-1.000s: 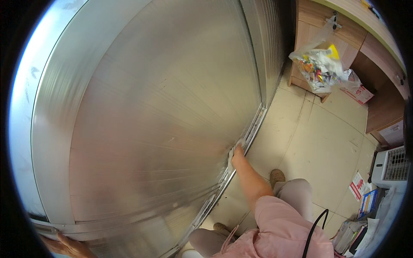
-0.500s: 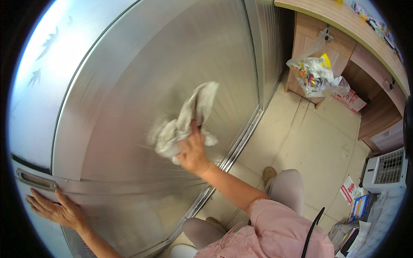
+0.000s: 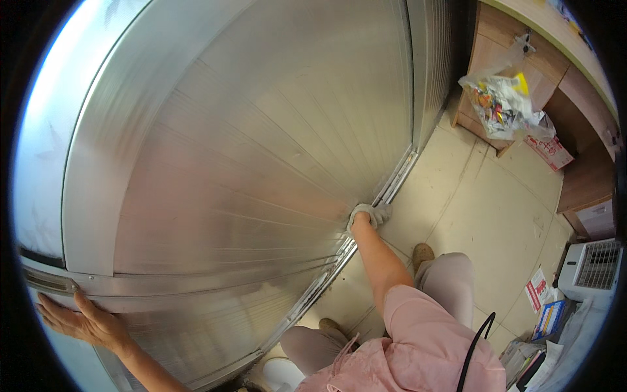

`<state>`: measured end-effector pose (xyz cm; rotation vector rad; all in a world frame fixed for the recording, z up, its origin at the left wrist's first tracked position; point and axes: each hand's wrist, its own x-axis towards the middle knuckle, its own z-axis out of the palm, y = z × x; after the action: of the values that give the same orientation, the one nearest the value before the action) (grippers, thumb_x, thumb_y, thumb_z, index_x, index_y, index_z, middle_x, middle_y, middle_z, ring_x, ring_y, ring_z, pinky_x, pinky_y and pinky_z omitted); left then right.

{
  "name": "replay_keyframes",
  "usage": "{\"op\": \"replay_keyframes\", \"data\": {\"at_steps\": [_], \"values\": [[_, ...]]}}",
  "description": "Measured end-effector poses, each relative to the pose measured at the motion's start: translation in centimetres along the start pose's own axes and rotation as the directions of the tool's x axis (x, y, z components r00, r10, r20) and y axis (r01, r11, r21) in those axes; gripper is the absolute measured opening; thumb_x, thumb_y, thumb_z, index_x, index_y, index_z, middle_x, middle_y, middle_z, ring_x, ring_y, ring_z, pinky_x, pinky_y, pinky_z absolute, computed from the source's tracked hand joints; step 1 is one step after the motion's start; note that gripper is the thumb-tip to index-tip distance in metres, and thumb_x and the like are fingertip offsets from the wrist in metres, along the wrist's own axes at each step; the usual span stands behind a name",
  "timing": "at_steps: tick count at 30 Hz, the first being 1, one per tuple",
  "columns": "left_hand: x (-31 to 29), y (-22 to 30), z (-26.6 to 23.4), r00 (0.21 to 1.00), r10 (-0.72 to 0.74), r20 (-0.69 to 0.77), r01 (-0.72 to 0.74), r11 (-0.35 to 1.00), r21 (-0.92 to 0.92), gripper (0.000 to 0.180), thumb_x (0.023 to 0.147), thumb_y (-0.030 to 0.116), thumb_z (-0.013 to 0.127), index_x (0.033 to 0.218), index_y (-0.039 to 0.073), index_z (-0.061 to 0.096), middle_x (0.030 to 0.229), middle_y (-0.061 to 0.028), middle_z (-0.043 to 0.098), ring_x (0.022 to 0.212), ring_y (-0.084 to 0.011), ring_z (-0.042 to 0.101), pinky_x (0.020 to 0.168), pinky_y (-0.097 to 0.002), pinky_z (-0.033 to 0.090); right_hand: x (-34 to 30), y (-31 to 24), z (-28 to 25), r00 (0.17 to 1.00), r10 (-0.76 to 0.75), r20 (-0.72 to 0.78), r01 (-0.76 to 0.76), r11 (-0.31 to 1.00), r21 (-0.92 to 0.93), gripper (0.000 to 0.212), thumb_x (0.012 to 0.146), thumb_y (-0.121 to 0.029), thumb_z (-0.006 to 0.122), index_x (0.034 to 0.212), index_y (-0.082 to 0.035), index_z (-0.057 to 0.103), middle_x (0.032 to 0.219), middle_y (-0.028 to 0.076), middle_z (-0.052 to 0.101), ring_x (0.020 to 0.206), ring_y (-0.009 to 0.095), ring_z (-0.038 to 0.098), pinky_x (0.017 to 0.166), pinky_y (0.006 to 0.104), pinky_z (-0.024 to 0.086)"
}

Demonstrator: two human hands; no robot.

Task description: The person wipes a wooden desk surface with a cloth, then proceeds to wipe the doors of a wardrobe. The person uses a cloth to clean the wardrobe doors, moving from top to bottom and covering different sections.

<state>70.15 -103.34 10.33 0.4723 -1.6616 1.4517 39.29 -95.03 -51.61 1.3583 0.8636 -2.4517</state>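
A pale grey cloth, soft and crumpled in loose folds, is bunched at the foot of a shiny, ribbed metal door. The right hand has hold of it there, the bare forearm stretched straight out toward the door's bottom edge; the cloth covers the fingers, so how tightly they curl cannot be told. The left hand lies palm down against the door's left side, just below its recessed handle, fingers spread and holding nothing.

office-like room, wooden desk, tiled floor, papers
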Motion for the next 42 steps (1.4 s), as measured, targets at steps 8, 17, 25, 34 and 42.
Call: {"op": "replay_keyframes", "data": {"at_steps": [8, 17, 25, 34, 42], "values": [[2.3, 2.1, 0.4, 0.998, -0.005, -0.066, -0.002, 0.994, -0.111, 0.066, 0.095, 0.055, 0.035, 0.145, 0.012, 0.032, 0.149, -0.0174, 0.031, 0.142, -0.0311, 0.018, 0.117, -0.0478, 0.005, -18.4, -5.5, 6.8, 0.318, -0.184, 0.930, -0.828, 0.425, 0.367, 0.035, 0.094, -0.038, 0.043, 0.110, -0.011, 0.058, 0.107, 0.006, 0.059, 0.093, 0.016, 0.058, 0.079, 0.0340, 0.051], [2.3, 1.8, -0.5, 0.992, -0.107, -0.061, 0.099, 0.986, -0.133, 0.068, 0.086, 0.061, 0.047, 0.145, 0.027, 0.034, 0.150, -0.0134, 0.029, 0.140, -0.0399, 0.015, 0.113, -0.0549, 0.011, -24.8, -16.3, 8.9, 0.505, -0.086, 0.859, 0.106, 0.994, 0.037, 0.042, 0.100, -0.035, 0.034, 0.120, -0.002, 0.051, 0.119, 0.013, 0.056, 0.108, 0.023, 0.056, 0.093, 0.0345, 0.046], [2.2, 2.0, -0.5, 0.992, -0.115, -0.043, 0.110, 0.988, -0.110, 0.069, 0.089, 0.061, 0.044, 0.146, 0.025, 0.031, 0.151, -0.0146, 0.026, 0.141, -0.0404, 0.012, 0.113, -0.0549, 0.008, -30.2, -11.3, 9.4, -0.502, -0.471, 0.725, 0.860, -0.186, 0.474, 0.074, 0.090, -0.037, 0.057, 0.144, 0.002, 0.024, 0.149, 0.029, 0.018, 0.140, 0.044, 0.015, 0.111, 0.0555, 0.012], [2.0, 2.0, -0.6, 0.992, -0.126, -0.005, 0.124, 0.983, -0.136, 0.070, 0.088, 0.060, 0.045, 0.146, 0.023, 0.032, 0.152, -0.0144, 0.025, 0.141, -0.0404, 0.012, 0.113, -0.0550, 0.007, -27.3, -7.9, 6.3, 0.129, -0.489, 0.863, 0.955, 0.294, 0.024, 0.078, 0.088, -0.044, 0.057, 0.138, 0.010, 0.030, 0.146, 0.031, 0.022, 0.137, 0.046, 0.017, 0.113, 0.0529, 0.007], [2.4, 2.1, -1.0, 0.983, -0.183, 0.003, 0.182, 0.975, -0.129, 0.068, 0.085, 0.061, 0.048, 0.143, 0.028, 0.036, 0.151, -0.0095, 0.027, 0.141, -0.0408, 0.012, 0.113, -0.0560, 0.011, -32.3, -12.5, 8.9, -0.521, -0.320, 0.792, 0.848, -0.085, 0.523, 0.050, 0.085, -0.042, 0.054, 0.120, -0.006, 0.059, 0.125, 0.013, 0.056, 0.120, 0.035, 0.048, 0.105, 0.0538, 0.027]]}}
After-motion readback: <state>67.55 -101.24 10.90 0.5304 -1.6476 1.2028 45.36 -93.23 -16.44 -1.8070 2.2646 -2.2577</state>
